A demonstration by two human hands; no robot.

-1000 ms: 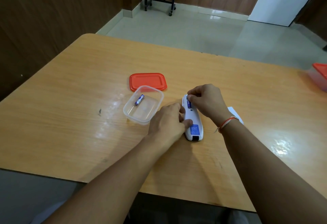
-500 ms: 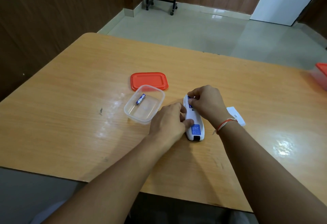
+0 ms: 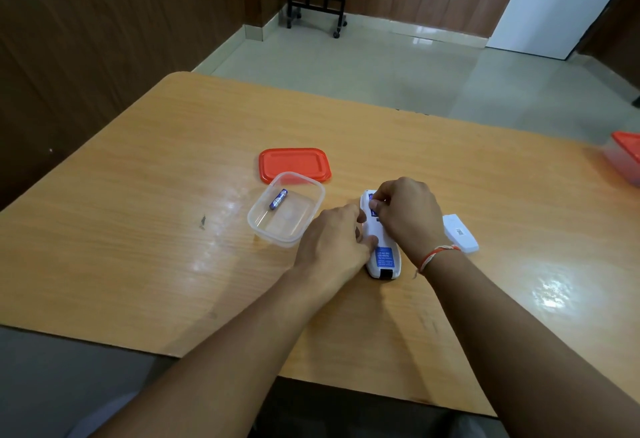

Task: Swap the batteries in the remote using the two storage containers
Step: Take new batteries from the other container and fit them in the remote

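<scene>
Hands (image 3: pixel 367 229) on remote (image 3: pixel 382 257), battery (image 3: pixel 372 204) pinched

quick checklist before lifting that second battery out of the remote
1. Remote lies on the table, steadied by the left hand: ok.
2. Right hand fingertips at the battery bay: ok; firm pinch on a battery: cannot tell.
3. Open container beside the left hand, one battery already inside: ok.
4. Red lid off, behind the container: ok.
5. Battery cover set aside to the right: ok.
6. Second container lid on, at the table's far right: not ok.
</scene>
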